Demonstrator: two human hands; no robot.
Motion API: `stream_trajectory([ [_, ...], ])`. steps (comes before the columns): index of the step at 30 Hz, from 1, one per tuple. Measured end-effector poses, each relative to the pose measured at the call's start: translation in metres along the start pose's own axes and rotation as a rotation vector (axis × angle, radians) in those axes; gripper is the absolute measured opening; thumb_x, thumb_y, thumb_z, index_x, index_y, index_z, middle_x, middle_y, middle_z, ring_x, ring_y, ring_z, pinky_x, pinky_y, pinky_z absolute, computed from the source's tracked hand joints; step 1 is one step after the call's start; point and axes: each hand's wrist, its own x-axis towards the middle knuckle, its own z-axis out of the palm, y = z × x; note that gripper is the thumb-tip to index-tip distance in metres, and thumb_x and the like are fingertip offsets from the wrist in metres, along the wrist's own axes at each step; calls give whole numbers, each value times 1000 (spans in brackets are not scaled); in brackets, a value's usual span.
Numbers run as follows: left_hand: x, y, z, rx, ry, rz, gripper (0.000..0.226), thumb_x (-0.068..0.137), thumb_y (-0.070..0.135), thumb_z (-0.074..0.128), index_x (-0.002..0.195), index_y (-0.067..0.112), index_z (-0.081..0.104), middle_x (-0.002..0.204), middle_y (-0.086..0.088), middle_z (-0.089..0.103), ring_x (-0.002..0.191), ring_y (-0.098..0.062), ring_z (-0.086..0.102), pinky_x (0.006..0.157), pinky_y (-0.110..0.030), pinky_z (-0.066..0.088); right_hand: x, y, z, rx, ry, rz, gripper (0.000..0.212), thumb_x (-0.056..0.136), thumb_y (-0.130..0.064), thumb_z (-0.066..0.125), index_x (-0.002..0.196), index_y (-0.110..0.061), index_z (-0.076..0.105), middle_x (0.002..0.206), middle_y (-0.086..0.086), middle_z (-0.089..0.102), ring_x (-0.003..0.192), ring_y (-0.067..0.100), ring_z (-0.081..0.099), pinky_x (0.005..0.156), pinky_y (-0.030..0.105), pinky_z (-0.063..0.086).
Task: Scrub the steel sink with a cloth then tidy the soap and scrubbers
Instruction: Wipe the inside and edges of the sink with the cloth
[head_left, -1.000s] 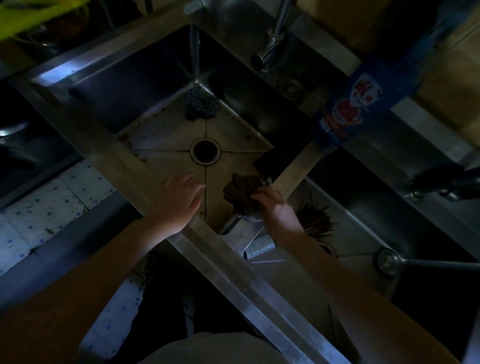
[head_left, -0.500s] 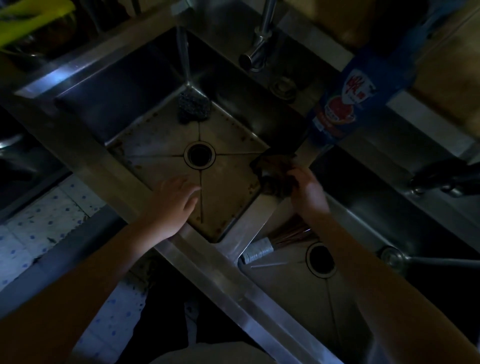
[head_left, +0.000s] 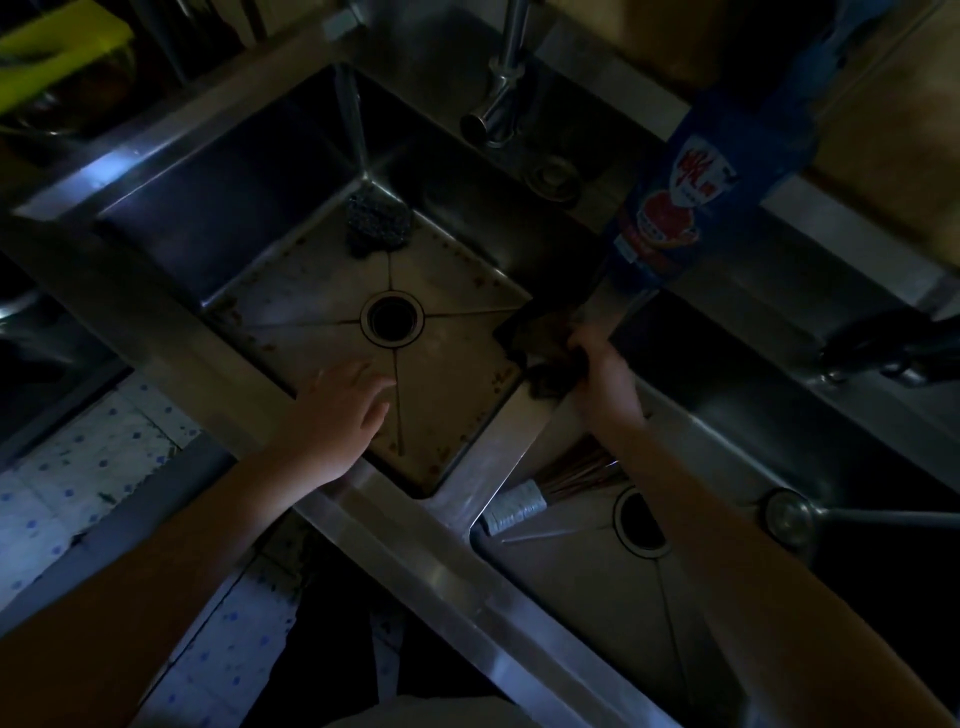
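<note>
Right hand (head_left: 605, 376): fingers clenched on the cloth (head_left: 540, 353), pressed to the sink (head_left: 234, 197) wall at the divider. Left hand (head_left: 337, 415): fingers released, spread over the front rim. Scrubber (head_left: 379, 226) in the far corner. Soap bottle (head_left: 675, 208) stands beyond the cloth.

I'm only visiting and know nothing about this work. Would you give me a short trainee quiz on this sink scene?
1. What does the right hand grip? A) a dark cloth B) a plate C) a spoon
2. True or false: the steel-wool scrubber lies on top of the drain.
3. Fill in: the bundled-stick brush lies in the basin on the person's ___ side.

Key: 1. A. 2. False: the steel-wool scrubber sits in a far corner, clear of the drain. 3. right.
</note>
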Motion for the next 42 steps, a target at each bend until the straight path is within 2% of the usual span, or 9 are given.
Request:
stream_trajectory([
  [3, -1, 3, -2, -18, 23, 5, 32, 93, 24, 49, 123, 15, 56, 136, -10, 48, 126, -28, 44, 103, -47, 32, -34, -13, 14, -32, -18, -112, 46, 81, 5, 54, 122, -15, 48, 124, 12, 54, 111, 29, 56, 91, 38, 50],
  [5, -2, 5, -3, -34, 41, 12, 29, 92, 21, 53, 119, 12, 60, 135, -13, 50, 121, -32, 49, 100, -48, 33, -47, -19, 21, -78, -76, -142, 60, 81, 5, 54, 136, -18, 42, 139, 10, 44, 126, 30, 46, 103, 42, 44],
  [9, -2, 6, -3, -22, 29, 12, 31, 93, 24, 50, 121, 14, 59, 137, -11, 47, 124, -31, 45, 102, -46, 31, -57, -22, 32, -161, -188, -208, 65, 82, 2, 58, 141, -19, 39, 150, 7, 28, 139, 30, 30, 110, 41, 39],
  [14, -3, 3, -3, -27, 39, -7, 31, 96, 23, 44, 123, 16, 57, 139, -10, 45, 127, -28, 42, 104, -45, 29, -34, -14, 32, -163, -94, -124, 54, 82, -9, 58, 134, -19, 43, 152, 5, 26, 133, 30, 41, 103, 37, 45],
  [21, -5, -6, -5, -37, 20, -15, 32, 96, 23, 45, 125, 17, 53, 135, -7, 48, 129, -25, 39, 105, -46, 30, 47, 12, -4, -42, 9, 81, 44, 88, 1, 51, 131, -8, 48, 147, 13, 37, 137, 27, 35, 115, 29, 25],
  [27, -9, -13, -4, -57, -11, -51, 33, 95, 23, 45, 126, 17, 53, 144, -8, 39, 134, -25, 34, 108, -49, 27, 68, 22, -17, 106, 42, 163, 41, 92, -1, 46, 132, -8, 47, 141, 13, 44, 131, 27, 42, 105, 25, 32],
  [30, -10, -12, -4, -49, -22, -63, 33, 95, 24, 44, 126, 17, 52, 144, -8, 39, 133, -25, 36, 107, -50, 29, 55, 22, -12, 165, 18, 198, 41, 93, -1, 46, 132, -13, 47, 142, 10, 44, 131, 25, 42, 107, 27, 31],
  [38, -16, -2, -3, -73, -1, -52, 32, 95, 22, 46, 124, 14, 56, 139, -12, 44, 126, -29, 43, 103, -44, 31, -54, -30, 30, 190, -36, -40, 38, 89, 2, 50, 121, -15, 58, 134, 7, 53, 123, 18, 51, 105, 32, 43],
  [42, -23, -2, -6, -54, 25, -23, 30, 93, 19, 51, 120, 10, 59, 137, -14, 47, 125, -31, 45, 103, -46, 35, -105, -53, 52, 194, 7, 18, 36, 90, 0, 51, 121, -15, 59, 133, 2, 54, 122, 17, 50, 104, 31, 43],
])
